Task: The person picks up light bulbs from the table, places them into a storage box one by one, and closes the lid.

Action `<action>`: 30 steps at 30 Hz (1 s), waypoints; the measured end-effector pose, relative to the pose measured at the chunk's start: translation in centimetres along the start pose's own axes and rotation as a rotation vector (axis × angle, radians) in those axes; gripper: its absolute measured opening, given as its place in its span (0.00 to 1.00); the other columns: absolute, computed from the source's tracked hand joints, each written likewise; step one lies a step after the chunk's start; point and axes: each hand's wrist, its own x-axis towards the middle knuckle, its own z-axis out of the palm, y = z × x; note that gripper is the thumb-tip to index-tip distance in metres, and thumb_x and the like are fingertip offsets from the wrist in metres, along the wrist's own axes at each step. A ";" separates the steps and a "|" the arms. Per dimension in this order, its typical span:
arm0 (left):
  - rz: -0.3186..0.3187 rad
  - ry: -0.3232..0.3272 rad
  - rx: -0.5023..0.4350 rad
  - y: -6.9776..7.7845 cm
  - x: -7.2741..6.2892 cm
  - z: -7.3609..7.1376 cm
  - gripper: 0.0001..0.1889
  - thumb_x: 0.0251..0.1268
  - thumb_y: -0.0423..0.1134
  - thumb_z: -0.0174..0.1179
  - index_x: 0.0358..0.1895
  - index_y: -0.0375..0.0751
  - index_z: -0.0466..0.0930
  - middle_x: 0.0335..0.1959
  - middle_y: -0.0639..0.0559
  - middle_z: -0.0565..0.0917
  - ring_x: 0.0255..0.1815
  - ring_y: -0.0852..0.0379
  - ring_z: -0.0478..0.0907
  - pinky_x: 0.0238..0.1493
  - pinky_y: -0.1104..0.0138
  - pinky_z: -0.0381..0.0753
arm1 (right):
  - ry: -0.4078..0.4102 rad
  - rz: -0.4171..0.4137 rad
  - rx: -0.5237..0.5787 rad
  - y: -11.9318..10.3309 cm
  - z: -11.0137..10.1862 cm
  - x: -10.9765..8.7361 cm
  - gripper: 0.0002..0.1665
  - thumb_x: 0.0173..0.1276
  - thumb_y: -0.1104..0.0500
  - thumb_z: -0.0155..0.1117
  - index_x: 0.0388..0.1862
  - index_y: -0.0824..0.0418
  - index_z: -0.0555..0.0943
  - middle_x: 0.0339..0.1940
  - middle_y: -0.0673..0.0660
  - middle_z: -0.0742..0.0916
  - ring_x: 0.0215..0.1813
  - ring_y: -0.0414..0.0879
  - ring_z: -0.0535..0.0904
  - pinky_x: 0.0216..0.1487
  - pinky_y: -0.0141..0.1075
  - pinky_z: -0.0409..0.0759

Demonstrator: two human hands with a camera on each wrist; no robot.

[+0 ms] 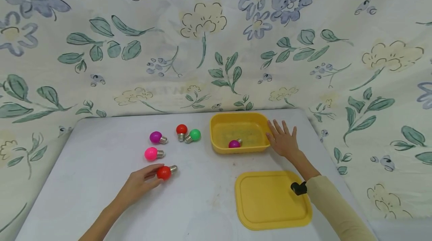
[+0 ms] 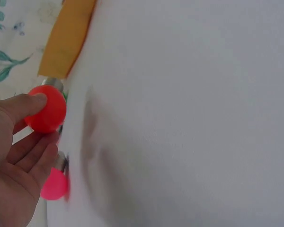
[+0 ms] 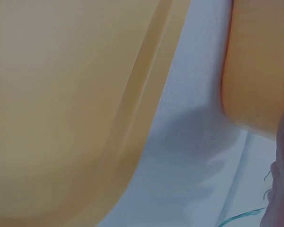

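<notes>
While floral cloth (image 1: 202,45) is seen beyond the white table (image 1: 195,211), a yellow lid (image 1: 273,199) is laid at the near right, with a yellow box (image 1: 253,130) set on its far side. At the box's right end the right hand (image 1: 283,141) is held with fingers spread apart, and by the left hand (image 1: 140,185) a red bulb (image 1: 164,173) is pinched, left of the lid. Beyond it are scattered a pink bulb (image 1: 151,154), purple bulb (image 1: 156,137), second red bulb (image 1: 181,128) and green bulb (image 1: 195,134); by the box a magenta bulb (image 1: 233,144) is held.
</notes>
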 end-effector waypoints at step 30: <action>0.250 -0.023 -0.048 8.0 10.4 4.0 0.25 0.63 0.30 0.68 0.64 0.33 0.76 0.58 0.39 0.81 0.59 0.39 0.78 0.57 0.52 0.79 | 0.017 -0.009 0.007 0.2 0.4 0.1 0.36 0.83 0.42 0.34 0.83 0.55 0.48 0.81 0.61 0.55 0.80 0.65 0.42 0.69 0.72 0.33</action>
